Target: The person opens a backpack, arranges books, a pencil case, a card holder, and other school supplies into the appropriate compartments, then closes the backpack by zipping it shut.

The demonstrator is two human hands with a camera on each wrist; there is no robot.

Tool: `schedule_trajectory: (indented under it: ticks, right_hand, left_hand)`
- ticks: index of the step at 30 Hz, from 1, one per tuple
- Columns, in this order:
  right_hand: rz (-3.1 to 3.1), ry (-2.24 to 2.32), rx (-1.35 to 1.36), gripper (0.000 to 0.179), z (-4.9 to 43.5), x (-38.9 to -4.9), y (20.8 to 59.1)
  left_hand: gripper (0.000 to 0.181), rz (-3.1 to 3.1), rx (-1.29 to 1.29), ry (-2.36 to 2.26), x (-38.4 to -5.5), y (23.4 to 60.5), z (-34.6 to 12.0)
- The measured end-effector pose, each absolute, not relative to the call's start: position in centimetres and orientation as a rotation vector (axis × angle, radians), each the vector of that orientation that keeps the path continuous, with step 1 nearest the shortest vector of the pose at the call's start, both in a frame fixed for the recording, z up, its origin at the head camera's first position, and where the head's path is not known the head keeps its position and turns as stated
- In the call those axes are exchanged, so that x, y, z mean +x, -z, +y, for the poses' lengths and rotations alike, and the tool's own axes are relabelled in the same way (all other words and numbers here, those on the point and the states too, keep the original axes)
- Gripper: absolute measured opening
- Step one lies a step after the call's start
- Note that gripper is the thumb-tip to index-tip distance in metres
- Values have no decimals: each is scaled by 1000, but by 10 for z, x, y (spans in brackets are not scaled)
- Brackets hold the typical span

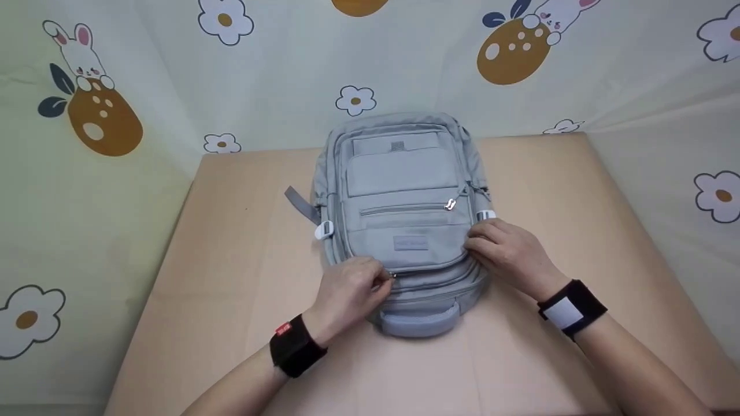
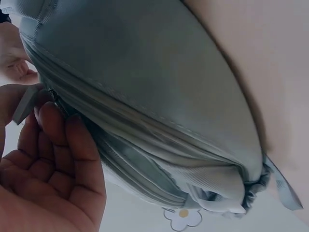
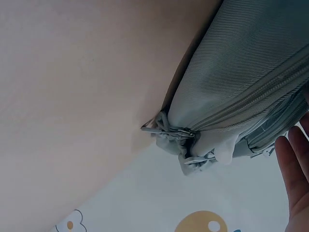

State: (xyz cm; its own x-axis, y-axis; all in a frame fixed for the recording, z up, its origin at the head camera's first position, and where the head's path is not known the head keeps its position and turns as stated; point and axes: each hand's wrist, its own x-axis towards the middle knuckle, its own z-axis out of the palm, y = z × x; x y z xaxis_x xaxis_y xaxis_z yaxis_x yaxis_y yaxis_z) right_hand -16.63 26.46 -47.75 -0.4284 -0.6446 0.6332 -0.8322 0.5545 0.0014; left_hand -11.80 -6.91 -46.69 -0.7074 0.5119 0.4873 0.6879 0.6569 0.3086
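Note:
A light grey backpack [image 1: 404,173] lies front side up, its padded top handle [image 1: 421,322] toward me. At the handle end, my left hand [image 1: 350,292] pinches a zipper pull [image 2: 25,104] between thumb and fingers; its small metal slider [image 1: 393,275] shows beside the fingertips. My right hand [image 1: 511,254] grips the edge of the front panel on the right side, just below a white buckle [image 1: 486,215]. Its fingertips are partly hidden in the right wrist view. Along the bag's side, zipper tracks [image 2: 140,121] run toward the far end.
Under the bag is a tan board-like tabletop [image 1: 248,242]. Behind and on both sides hangs a pale cloth [image 1: 289,75] printed with rabbits and flowers. A loose grey strap [image 1: 302,204] sticks out left of the bag. Another zipper with a metal pull [image 1: 450,204] crosses the front pocket.

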Motion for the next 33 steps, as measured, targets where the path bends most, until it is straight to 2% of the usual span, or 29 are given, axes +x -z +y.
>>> schedule_trajectory:
  ticks: [6,12,17,23,29,33]
  right_hand:
    - [-2200,-430,1176,14,265,-166,479]
    - [-2204,-428,1155,16,265,-165,480]
    - [-2207,-438,1153,15,265,-165,482]
    - [-2197,-446,1154,17,263,-165,482]
    - [-2182,-468,1166,18,263,-166,482]
    - [-2181,-469,1165,18,264,-166,483]
  left_hand:
    - [9,-2458,-1023,599,-120,465,-41]
    - [17,-2357,-1066,482,-124,466,-13]
    - [16,-2339,-1088,356,-126,467,-4]
    - [23,-2346,-1156,371,-124,462,-24]
    - [13,-2219,-1187,409,-131,456,-64]
    - [16,-2194,-1189,410,-141,458,-95]
